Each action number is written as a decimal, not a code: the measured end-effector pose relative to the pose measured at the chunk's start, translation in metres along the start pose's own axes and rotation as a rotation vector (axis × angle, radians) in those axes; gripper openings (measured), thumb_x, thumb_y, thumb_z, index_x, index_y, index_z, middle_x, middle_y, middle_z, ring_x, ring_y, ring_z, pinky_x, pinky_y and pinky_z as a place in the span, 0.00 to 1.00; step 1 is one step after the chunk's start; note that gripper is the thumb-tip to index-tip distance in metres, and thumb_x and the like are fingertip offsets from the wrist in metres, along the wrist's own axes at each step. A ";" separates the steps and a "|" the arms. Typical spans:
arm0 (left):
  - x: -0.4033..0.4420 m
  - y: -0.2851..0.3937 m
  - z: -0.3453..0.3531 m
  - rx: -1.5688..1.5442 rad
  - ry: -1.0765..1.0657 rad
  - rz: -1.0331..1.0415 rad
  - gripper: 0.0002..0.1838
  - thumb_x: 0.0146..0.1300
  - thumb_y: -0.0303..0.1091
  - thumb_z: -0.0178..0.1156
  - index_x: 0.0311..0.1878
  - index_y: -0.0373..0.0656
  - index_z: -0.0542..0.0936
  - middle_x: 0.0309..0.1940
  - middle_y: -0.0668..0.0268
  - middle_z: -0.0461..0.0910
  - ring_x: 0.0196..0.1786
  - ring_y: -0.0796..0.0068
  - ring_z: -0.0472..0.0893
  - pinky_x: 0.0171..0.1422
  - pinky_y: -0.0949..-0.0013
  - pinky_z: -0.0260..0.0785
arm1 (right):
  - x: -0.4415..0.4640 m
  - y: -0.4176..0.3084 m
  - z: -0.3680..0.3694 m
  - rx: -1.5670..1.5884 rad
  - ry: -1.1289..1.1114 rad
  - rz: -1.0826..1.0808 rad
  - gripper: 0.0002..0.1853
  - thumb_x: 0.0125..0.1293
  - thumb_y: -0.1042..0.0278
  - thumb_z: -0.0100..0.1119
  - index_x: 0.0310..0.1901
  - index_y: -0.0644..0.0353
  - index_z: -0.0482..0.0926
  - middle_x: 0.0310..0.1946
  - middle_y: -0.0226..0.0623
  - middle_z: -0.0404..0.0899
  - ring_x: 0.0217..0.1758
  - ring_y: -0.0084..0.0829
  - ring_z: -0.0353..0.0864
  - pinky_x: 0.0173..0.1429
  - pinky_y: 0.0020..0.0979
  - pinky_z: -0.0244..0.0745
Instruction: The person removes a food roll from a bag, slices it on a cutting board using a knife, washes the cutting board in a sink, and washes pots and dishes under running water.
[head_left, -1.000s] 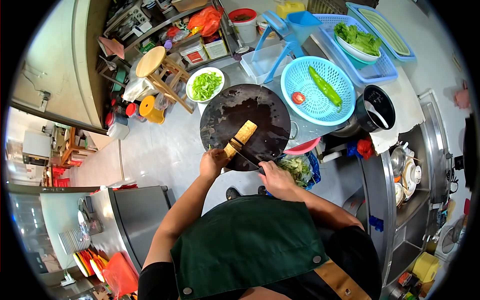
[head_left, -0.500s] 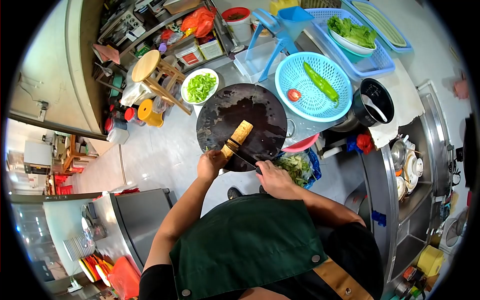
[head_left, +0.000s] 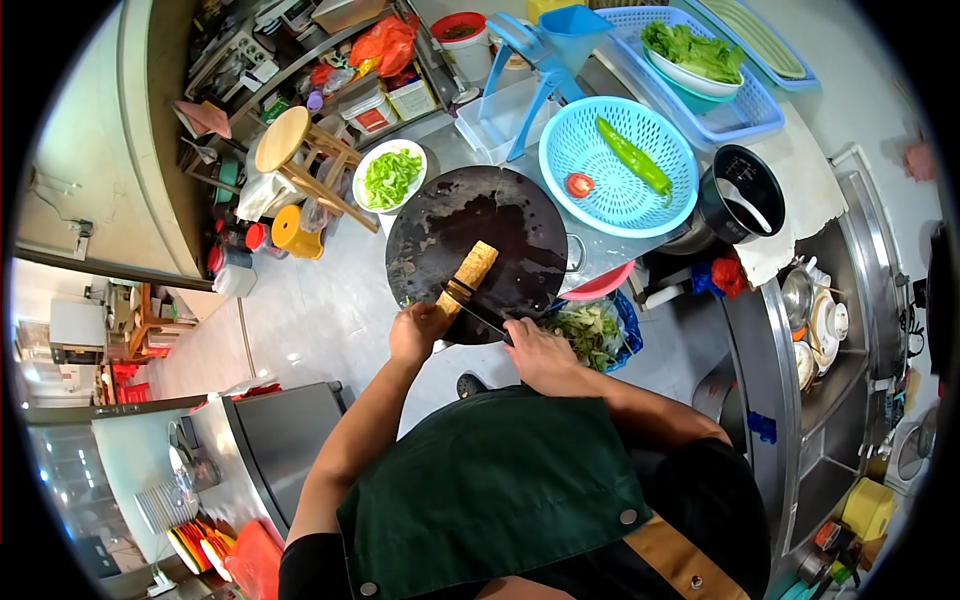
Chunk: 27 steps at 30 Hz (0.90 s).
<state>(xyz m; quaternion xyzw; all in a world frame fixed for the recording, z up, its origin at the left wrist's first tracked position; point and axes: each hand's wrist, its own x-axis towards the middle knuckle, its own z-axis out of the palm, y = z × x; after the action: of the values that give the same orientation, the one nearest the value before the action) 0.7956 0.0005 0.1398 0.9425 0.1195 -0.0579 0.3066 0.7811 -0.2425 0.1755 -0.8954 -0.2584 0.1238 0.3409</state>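
A person in a dark green apron works at a round, dark cutting board (head_left: 520, 205), both forearms reaching forward from the near side and angling in toward its near edge. The left hand (head_left: 418, 328) holds down the near end of a golden-brown roll (head_left: 476, 265), its fingers drawn together around the food and hiding that end from view. The right hand (head_left: 541, 355), palm down at the board's near right edge, has its fingers closed around the dark handle of a knife (head_left: 487, 321), whose blade slants left across to the roll. The roll lies on the near half of the board, its far end tipped to the right. A white plate (head_left: 361, 193) of chopped greens (head_left: 392, 178) sits just beyond the board's far left edge. To the far right, a light blue basket (head_left: 606, 150) holds a long green pepper (head_left: 632, 160) and a piece of tomato (head_left: 579, 185), with a black pot (head_left: 729, 176) to its right. Leafy scraps (head_left: 588, 335) fill a blue bag (head_left: 631, 325) near the right hand.
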 end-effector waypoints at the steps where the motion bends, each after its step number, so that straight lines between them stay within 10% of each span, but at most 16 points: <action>1: 0.000 0.001 0.000 0.002 0.004 0.005 0.20 0.44 0.37 0.67 0.40 0.37 0.79 0.31 0.55 0.80 0.32 0.62 0.80 0.39 0.66 0.71 | 0.002 -0.003 -0.003 -0.002 -0.020 0.008 0.15 0.62 0.64 0.48 0.47 0.63 0.63 0.40 0.46 0.70 0.40 0.45 0.76 0.38 0.42 0.71; 15: -0.004 0.008 0.000 0.091 0.046 0.058 0.19 0.40 0.35 0.68 0.38 0.39 0.79 0.33 0.55 0.79 0.36 0.59 0.79 0.42 0.64 0.70 | 0.060 -0.005 0.005 -0.069 -0.183 0.060 0.11 0.63 0.64 0.46 0.38 0.65 0.64 0.36 0.53 0.74 0.37 0.49 0.77 0.40 0.43 0.73; 27: -0.004 -0.009 0.007 0.022 -0.053 -0.058 0.25 0.39 0.39 0.67 0.44 0.42 0.77 0.41 0.59 0.78 0.44 0.60 0.76 0.48 0.65 0.69 | 0.051 0.002 -0.023 -0.179 0.203 -0.149 0.13 0.57 0.64 0.54 0.43 0.54 0.68 0.32 0.38 0.70 0.35 0.39 0.77 0.35 0.38 0.74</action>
<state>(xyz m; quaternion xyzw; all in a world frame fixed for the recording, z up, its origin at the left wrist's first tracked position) 0.7888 0.0026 0.1303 0.9401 0.1381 -0.0929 0.2974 0.8338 -0.2288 0.1889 -0.9083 -0.2984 -0.0164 0.2925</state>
